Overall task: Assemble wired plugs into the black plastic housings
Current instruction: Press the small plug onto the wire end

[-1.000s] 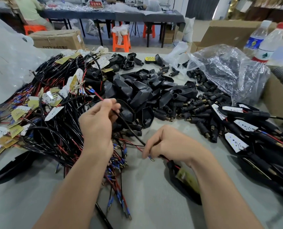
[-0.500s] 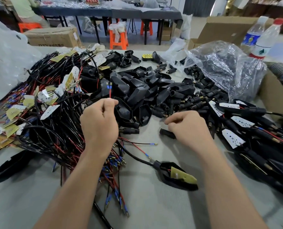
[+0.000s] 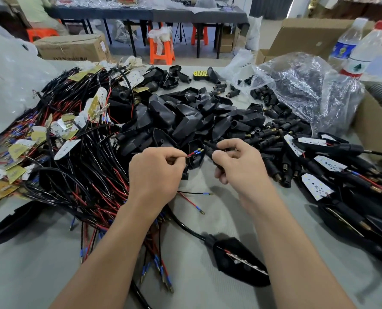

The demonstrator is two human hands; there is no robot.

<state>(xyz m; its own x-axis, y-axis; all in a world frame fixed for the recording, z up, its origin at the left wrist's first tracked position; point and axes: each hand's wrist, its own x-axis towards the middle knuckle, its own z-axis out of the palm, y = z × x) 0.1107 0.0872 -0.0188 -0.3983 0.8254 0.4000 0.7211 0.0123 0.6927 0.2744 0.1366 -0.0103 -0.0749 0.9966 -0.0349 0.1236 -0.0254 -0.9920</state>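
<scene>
Pair of thin wires (image 3: 193, 153) w/ blue sleeves & brass tips, one of them red, is pinched by left hand (image 3: 154, 172), tips pointing right. Just beside the tips, a small black plug (image 3: 209, 150) is gripped in right hand (image 3: 239, 168), mostly hidden by fingers. Behind both: heap of black housings (image 3: 185, 121), wedge-shaped, lying at all angles. Left of heap: tangled wire bundle (image 3: 80, 166), red & black, w/ small white & yellow boards attached. Right of heap: loose plugs (image 3: 272, 139) w/ brass ends. Nearest the viewer, one cabled housing (image 3: 239, 259) lies open side up, board inside.
</scene>
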